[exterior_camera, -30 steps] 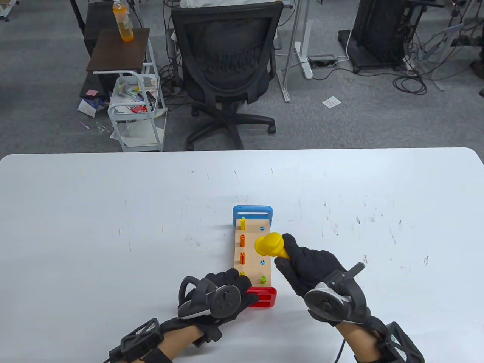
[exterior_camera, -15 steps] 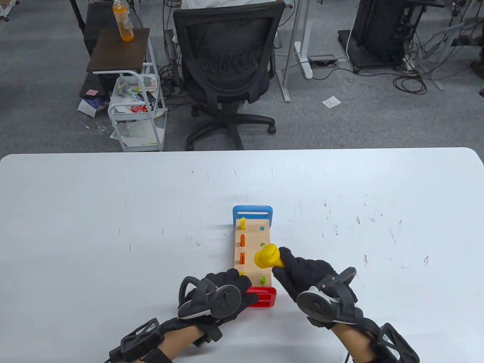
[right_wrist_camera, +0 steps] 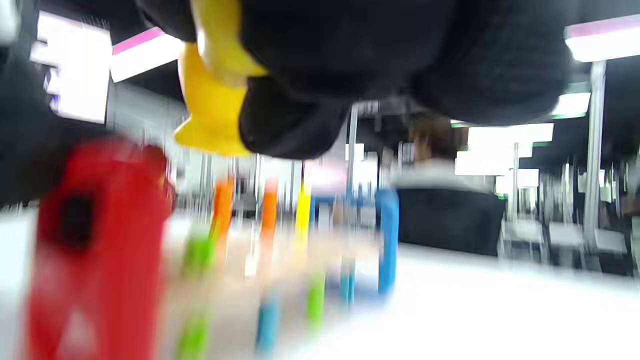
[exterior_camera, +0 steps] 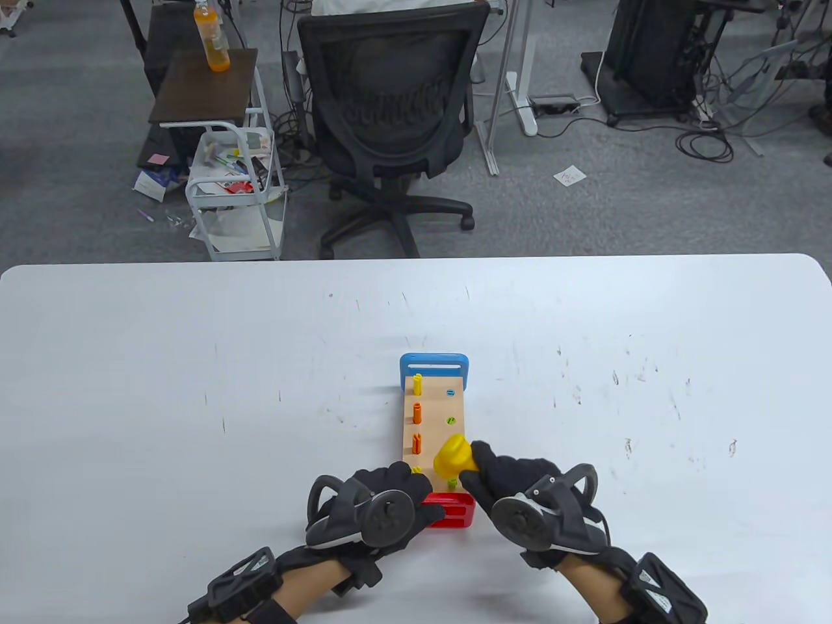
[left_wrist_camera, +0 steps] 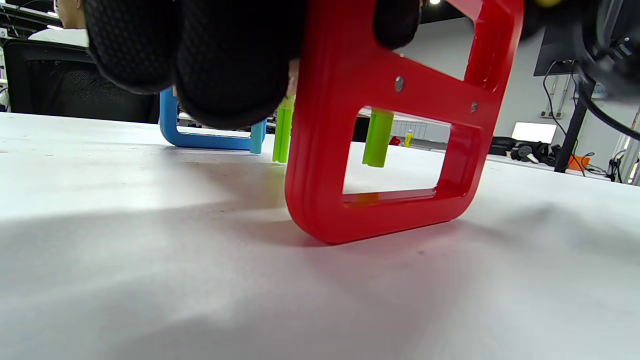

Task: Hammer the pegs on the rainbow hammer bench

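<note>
The hammer bench point(exterior_camera: 437, 416) is a wooden board with a blue end point(exterior_camera: 434, 365) far and a red end point(exterior_camera: 452, 510) near. Yellow and orange pegs point(exterior_camera: 416, 412) stand up along its left row; right-row pegs point(exterior_camera: 449, 420) sit low. My left hand point(exterior_camera: 396, 497) grips the bench's near left corner by the red end, which fills the left wrist view point(left_wrist_camera: 395, 125). My right hand point(exterior_camera: 504, 478) grips the yellow hammer point(exterior_camera: 452, 456), its head low over the near right part of the board, just above a green peg point(exterior_camera: 452, 483). The hammer also shows in the blurred right wrist view point(right_wrist_camera: 212, 105).
The white table point(exterior_camera: 195, 390) spreads wide around the bench. Beyond its far edge stand a black office chair point(exterior_camera: 390, 110), a small white cart point(exterior_camera: 234, 188) and a side table with an orange bottle point(exterior_camera: 211, 39).
My right hand has swung the hammer down and toward me, from over the board's middle to its near right part. The left hand and bench have not moved.
</note>
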The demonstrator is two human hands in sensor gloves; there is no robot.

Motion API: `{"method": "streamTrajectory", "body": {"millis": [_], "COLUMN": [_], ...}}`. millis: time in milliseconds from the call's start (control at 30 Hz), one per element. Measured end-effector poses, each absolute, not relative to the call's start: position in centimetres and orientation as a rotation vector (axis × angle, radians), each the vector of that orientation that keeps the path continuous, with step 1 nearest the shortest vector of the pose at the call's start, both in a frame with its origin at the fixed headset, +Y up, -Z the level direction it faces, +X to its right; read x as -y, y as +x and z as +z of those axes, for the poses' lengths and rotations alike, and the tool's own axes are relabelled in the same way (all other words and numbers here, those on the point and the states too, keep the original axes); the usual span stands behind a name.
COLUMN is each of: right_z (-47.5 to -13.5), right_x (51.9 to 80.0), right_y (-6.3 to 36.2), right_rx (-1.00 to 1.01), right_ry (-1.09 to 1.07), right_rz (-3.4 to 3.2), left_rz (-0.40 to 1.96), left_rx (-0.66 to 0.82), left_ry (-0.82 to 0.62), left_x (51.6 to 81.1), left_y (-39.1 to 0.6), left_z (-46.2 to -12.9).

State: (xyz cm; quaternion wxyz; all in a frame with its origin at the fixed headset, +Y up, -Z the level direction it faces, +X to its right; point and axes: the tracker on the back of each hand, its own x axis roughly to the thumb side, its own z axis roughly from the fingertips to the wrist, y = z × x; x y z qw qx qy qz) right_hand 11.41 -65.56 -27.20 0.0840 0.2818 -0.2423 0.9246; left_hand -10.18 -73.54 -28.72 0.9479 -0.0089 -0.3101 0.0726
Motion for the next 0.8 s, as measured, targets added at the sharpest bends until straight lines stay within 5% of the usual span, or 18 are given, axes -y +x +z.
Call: {"method": "streamTrajectory", "body": {"millis": [233, 300, 400, 433, 467, 500, 567, 800], "right_z": [-25.8, -26.1, -27.3, -26.6, -27.7, -27.5, -27.2, -25.5], "right_x": [60.6, 62.1, 70.4, 70.4, 69.4, 68.6, 65.9, 61.0], "right_y": [13.3, 12.9, 10.4, 11.4, 10.6, 10.7, 11.6, 12.9], "right_rx": [0.966, 0.918, 0.362, 0.541, 0.475, 0.4, 0.717, 0.948], "right_ry": [0.767, 0.777, 0.978, 0.803, 0.958, 0.863, 0.881, 0.834], "right_rz": [2.623, 2.624, 2.96, 3.008, 2.801, 2.877, 2.746, 2.66], "left_rz": [0.147, 0.147, 0.149, 0.146, 0.149, 0.148, 0.148, 0.147], "left_rx": [0.633, 0.633, 0.633, 0.631, 0.633, 0.632, 0.632, 0.631], "left_ry": [-0.02, -0.019, -0.019, -0.022, -0.019, -0.018, -0.018, -0.019], "left_x": [73.6, 73.6, 73.6, 73.6, 73.6, 73.6, 73.6, 73.6], "left_y": [-10.2, -10.2, -10.2, -10.2, -10.2, -10.2, -10.2, -10.2], "left_z": [-28.8, -28.8, -28.8, -28.8, -28.8, -28.8, -28.8, -28.8]}}
